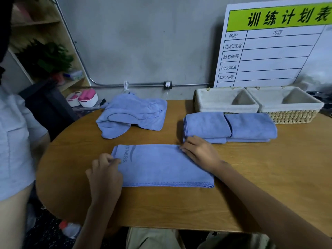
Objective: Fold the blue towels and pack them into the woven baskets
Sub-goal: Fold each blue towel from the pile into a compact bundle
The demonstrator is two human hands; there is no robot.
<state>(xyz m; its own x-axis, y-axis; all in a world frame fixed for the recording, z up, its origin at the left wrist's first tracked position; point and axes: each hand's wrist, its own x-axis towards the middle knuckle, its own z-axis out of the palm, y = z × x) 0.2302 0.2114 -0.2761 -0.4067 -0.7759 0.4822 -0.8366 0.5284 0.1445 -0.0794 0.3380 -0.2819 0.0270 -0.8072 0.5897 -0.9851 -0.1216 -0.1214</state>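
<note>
Wooden table (251, 177): both hands pinch flat towel (161, 166).

We see round wooden table (269, 186) against grey concrete wall (143, 42). White chart board (273, 51) with green header leans on wall at right. Conduit pipe (125, 85) runs along wall to socket (168, 85) — white cable hangs from it. At left, wooden shelf (68, 81) with green plant (46, 58); pink-and-white tubs (84, 98) below. Second person's grey sleeve (14, 141) at left edge — plastic bottle (70, 229) on floor.
</note>
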